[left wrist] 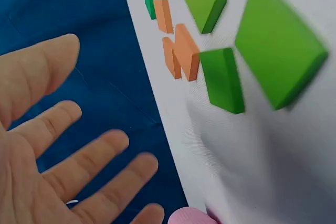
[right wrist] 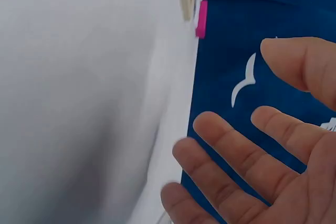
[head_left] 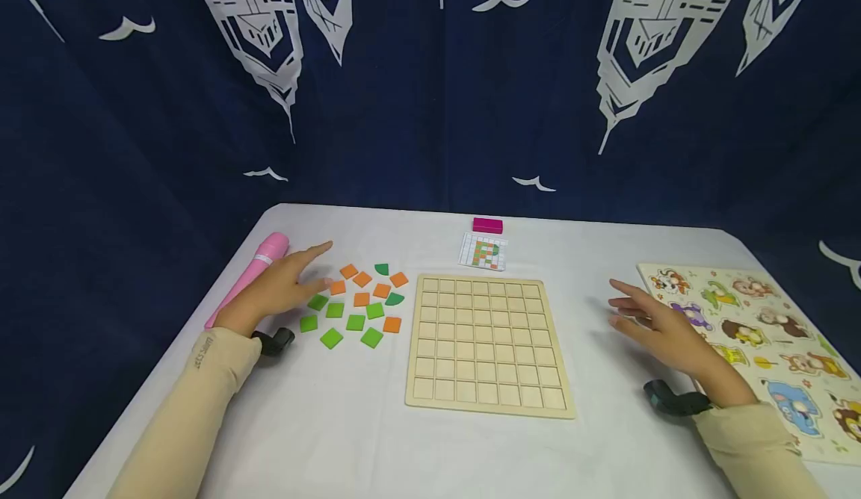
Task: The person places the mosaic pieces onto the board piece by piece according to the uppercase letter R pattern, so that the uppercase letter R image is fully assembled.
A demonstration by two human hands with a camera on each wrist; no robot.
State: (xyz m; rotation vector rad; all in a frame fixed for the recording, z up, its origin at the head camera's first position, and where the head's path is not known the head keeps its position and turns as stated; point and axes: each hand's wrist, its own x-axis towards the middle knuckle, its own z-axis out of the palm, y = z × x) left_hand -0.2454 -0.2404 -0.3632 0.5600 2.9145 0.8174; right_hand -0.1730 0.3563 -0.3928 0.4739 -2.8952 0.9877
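My left hand hovers over the left of the table beside the loose tiles, fingers extended and nothing held. Several orange square tiles and green square tiles lie scattered there, with dark green rounded pieces among them. In the left wrist view, a green tile lies off the fingertips. A wooden grid board with square cells lies mid-table. My right hand is held above the cloth to the right of the board, fingers loosely spread and holding nothing, as the right wrist view also shows.
Behind the board lie a pattern card and a magenta block. A pink cylindrical object lies along the left edge, partly behind my left hand. An animal picture board fills the right side, partly under my right forearm.
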